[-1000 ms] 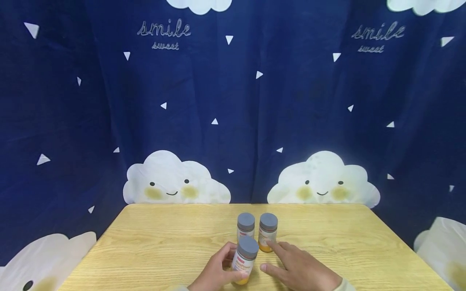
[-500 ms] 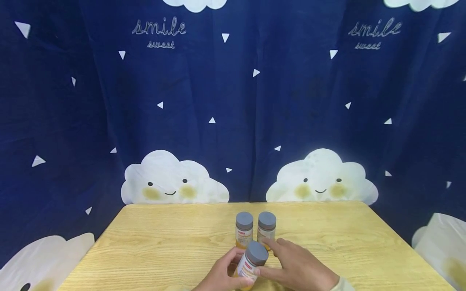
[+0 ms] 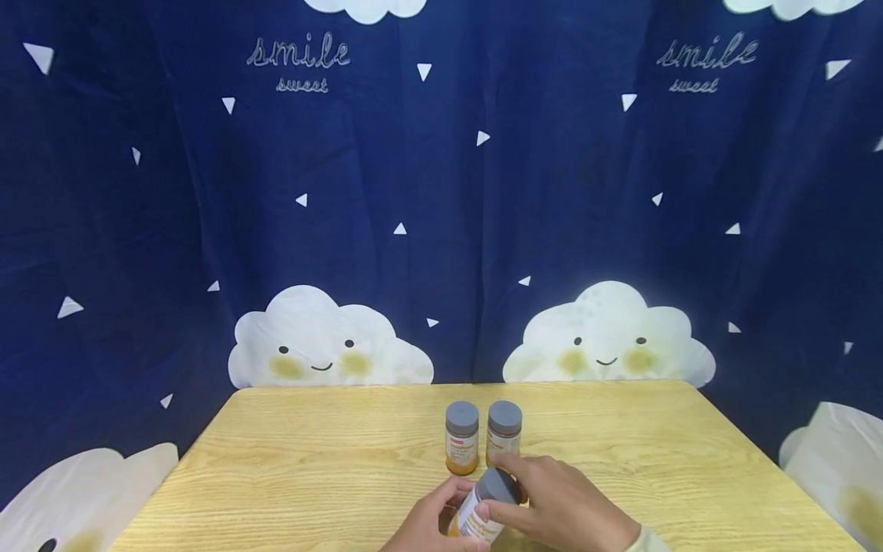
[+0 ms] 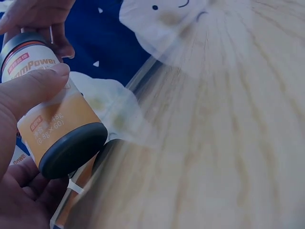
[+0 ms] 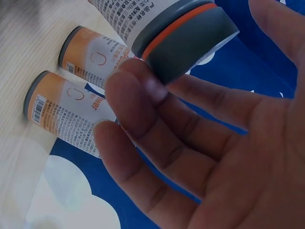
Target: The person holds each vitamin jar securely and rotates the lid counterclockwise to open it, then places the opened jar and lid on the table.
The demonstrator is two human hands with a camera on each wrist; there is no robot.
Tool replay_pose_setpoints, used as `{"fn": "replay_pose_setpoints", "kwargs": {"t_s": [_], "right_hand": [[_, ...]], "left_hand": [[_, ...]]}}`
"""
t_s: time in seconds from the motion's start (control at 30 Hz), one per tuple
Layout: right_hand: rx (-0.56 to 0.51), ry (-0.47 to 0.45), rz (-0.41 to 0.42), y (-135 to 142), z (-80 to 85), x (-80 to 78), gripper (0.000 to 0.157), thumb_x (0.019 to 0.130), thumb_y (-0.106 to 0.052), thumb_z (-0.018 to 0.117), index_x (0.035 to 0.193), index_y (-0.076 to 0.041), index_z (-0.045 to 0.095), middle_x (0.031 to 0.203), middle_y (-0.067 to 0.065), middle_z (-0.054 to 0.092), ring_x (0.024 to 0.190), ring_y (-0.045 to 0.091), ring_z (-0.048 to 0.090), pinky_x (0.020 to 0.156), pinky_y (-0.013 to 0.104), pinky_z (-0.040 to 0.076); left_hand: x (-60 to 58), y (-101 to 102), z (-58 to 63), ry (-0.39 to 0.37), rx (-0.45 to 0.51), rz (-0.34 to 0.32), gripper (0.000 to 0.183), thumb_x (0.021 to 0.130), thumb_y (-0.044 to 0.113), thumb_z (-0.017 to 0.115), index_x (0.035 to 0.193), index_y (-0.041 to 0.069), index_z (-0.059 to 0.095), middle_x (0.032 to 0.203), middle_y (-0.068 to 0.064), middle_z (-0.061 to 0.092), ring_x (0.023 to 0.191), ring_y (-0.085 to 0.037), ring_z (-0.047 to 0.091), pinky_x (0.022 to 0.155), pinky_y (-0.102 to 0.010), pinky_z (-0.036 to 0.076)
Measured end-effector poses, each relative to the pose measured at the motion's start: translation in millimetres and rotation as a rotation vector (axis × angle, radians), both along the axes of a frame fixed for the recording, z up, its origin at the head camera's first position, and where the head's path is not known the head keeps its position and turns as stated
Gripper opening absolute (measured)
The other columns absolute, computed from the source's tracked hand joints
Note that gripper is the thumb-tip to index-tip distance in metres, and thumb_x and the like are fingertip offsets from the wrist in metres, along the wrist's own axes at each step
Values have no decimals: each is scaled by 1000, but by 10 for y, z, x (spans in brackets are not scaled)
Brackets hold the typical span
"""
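My left hand grips a supplement bottle with a grey cap, white label and orange lower band. The bottle leans with its cap to the right. In the left wrist view, the thumb lies across its label and the dark base shows. My right hand is around the cap end, its fingers loosely bent close to the cap. Its thumb stands apart from the cap in the right wrist view. Two matching bottles stand upright behind, a left one and a right one partly hidden by my right hand.
A light wooden table carries the bottles. Behind it hangs a dark blue curtain printed with white clouds and triangles.
The held bottle has tilted further, its cap swinging right toward my right hand. My right hand has come up to the cap. The two standing bottles stay in place.
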State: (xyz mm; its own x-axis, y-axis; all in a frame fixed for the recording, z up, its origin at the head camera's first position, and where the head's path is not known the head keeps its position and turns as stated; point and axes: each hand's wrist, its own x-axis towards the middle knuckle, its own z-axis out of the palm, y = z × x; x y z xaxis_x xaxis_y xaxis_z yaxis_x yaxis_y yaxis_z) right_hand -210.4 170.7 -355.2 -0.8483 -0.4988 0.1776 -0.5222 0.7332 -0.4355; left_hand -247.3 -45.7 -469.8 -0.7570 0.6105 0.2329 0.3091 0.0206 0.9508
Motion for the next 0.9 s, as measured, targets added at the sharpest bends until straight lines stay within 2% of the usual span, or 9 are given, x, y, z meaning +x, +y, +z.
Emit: {"fn": "replay_pose_setpoints", "kwargs": {"t_s": [0.07,0.23,0.33,0.67,0.77,0.9], "right_hand": [[-7,13,8,1,4,2,50,87,-63,57,113,-20,62,80,-17,58,67,0,52,58,24,44],[0,37,10,7,6,0,37,90,-58,56,100,-23,60,68,-15,50,59,1,46,53,22,38],[12,39,-2,9,2,0,38,90,-58,56,100,-21,60,69,-15,50,60,1,46,53,22,38],[-3,-77,-117,25,6,-1,40,87,-58,60,97,-19,61,67,-14,55,56,5,48,49,25,39],[-4,-81,-146,16,4,-3,42,86,-58,62,95,-17,62,65,-14,55,55,5,49,48,25,39],[-8,-71,-176,10,-8,-3,43,86,-58,62,88,-15,64,63,-13,56,53,5,49,48,25,40]], "left_hand": [[-4,4,-3,-2,-5,-2,48,85,23,74,127,17,53,108,3,64,93,-11,62,80,-26,49],[-21,5,-20,-83,27,-55,49,87,21,72,130,17,51,113,0,63,98,-16,63,85,-27,49],[-27,0,-34,-129,56,-83,50,87,19,71,133,16,50,117,-2,63,103,-18,62,88,-28,48],[-50,-27,-40,-146,69,-85,58,88,19,71,139,18,44,123,-6,57,111,-24,57,92,-31,46],[-51,-29,-46,-157,67,-70,55,88,19,71,137,19,46,125,-5,57,113,-24,56,94,-30,45],[-53,-24,-69,-185,94,-89,55,88,20,72,137,16,47,128,-6,56,112,-25,57,92,-30,47]]}}
